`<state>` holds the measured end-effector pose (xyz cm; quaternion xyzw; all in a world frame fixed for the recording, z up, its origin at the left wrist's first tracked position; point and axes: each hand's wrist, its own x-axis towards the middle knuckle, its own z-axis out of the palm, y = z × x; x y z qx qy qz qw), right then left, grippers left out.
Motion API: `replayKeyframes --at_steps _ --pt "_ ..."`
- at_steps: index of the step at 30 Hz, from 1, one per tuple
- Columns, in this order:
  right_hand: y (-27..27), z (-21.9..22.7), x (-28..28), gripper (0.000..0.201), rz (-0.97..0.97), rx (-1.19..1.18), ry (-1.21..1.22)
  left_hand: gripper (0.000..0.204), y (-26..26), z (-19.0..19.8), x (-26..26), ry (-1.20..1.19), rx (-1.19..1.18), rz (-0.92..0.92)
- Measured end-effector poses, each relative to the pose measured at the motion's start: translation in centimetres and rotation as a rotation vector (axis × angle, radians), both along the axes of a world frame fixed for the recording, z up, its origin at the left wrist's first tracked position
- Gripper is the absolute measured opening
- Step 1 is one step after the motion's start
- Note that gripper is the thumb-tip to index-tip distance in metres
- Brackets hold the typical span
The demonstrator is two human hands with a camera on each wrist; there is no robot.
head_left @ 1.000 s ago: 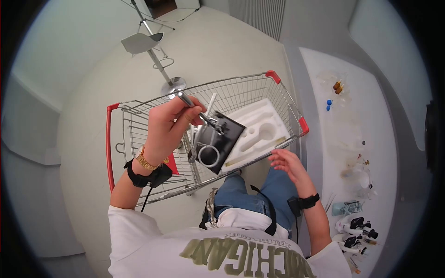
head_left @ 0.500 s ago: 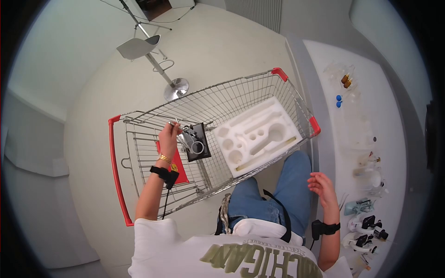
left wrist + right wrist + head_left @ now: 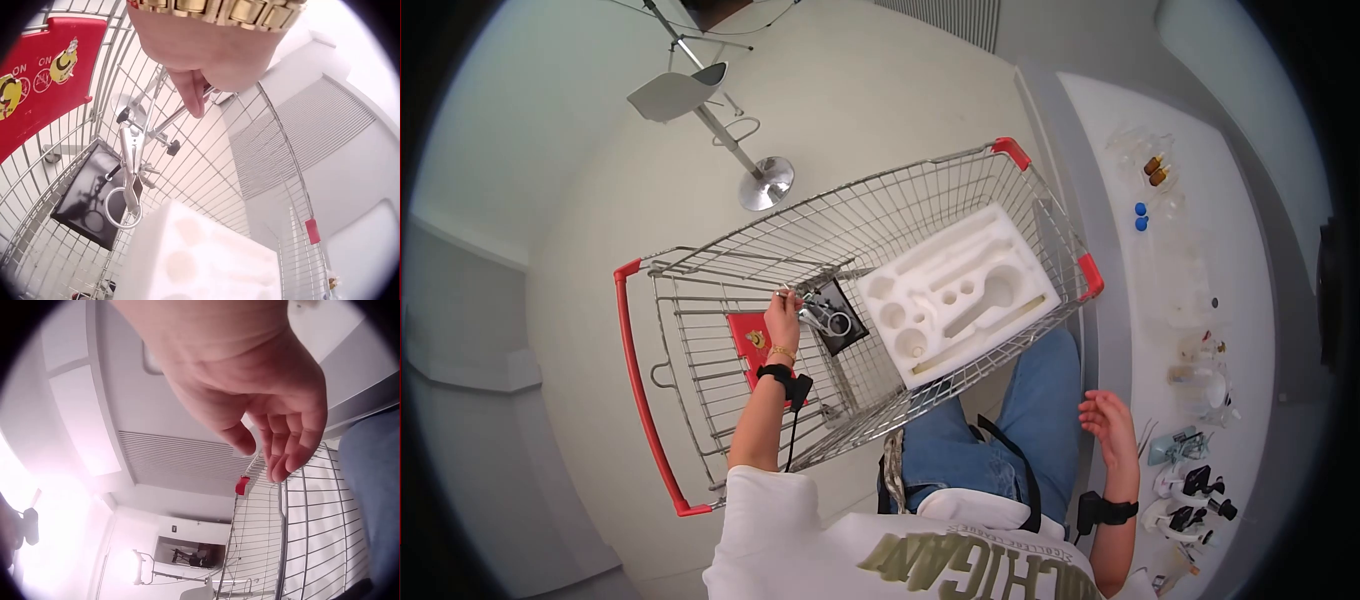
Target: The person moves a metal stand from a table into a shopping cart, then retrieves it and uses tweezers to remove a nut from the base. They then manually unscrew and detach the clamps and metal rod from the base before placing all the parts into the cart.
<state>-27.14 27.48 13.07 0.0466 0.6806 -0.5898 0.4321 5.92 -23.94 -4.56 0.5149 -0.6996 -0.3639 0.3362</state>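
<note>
My left hand (image 3: 781, 322) grips the upper end of a retort stand's metal rod, inside the shopping cart. The stand's glossy black rectangular base (image 3: 87, 197) sits low in the cart, beside a white foam tray (image 3: 960, 295). On the rod are a metal clamp (image 3: 131, 150) with dark knobs and a ring (image 3: 124, 208), which overlaps the base in the head view. My fingertips are partly hidden behind the hand in the left wrist view. My right hand (image 3: 1110, 425) hangs loosely curled and holds nothing, between my leg and the counter.
Wire walls with red corners surround the cart (image 3: 870, 190), and its red handle (image 3: 645, 390) is at the left. A red panel (image 3: 50, 75) hangs near the stand. Microscopes and glassware line the white counter (image 3: 1145, 330). A bar stool (image 3: 768, 183) stands beyond the cart.
My left hand has lowered the retort stand from high above the cart down into it, left of the foam tray. My right hand has drawn back from the cart's rim toward the counter.
</note>
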Motion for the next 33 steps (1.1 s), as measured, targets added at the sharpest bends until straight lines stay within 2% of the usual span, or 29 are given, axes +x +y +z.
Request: replayKeyframes --at_steps 5,12,14,18,29,33 --pt "-0.5 -0.2 0.1 0.022 0.005 0.016 0.004 0.016 -1.0 -3.0 0.9 0.205 0.056 0.038" --pt "-1.2 -0.1 0.6 0.022 0.000 0.055 0.000 0.016 -1.5 -4.7 1.6 0.151 0.170 0.057" --pt "-1.3 0.0 0.5 0.022 0.002 0.054 0.004 0.016 -1.9 -5.4 1.6 0.218 0.193 0.070" --pt "-1.0 -0.2 0.4 0.022 -0.006 0.056 0.004 0.016 -2.7 -6.4 2.2 0.202 0.201 0.042" --pt "-1.8 -0.2 0.5 0.022 0.001 0.054 0.004 0.017 -4.8 -6.8 1.6 0.306 0.187 0.007" --pt "-2.1 -0.1 0.5 0.022 0.003 0.049 0.006 0.016 -5.8 -6.9 1.2 0.279 0.202 0.046"
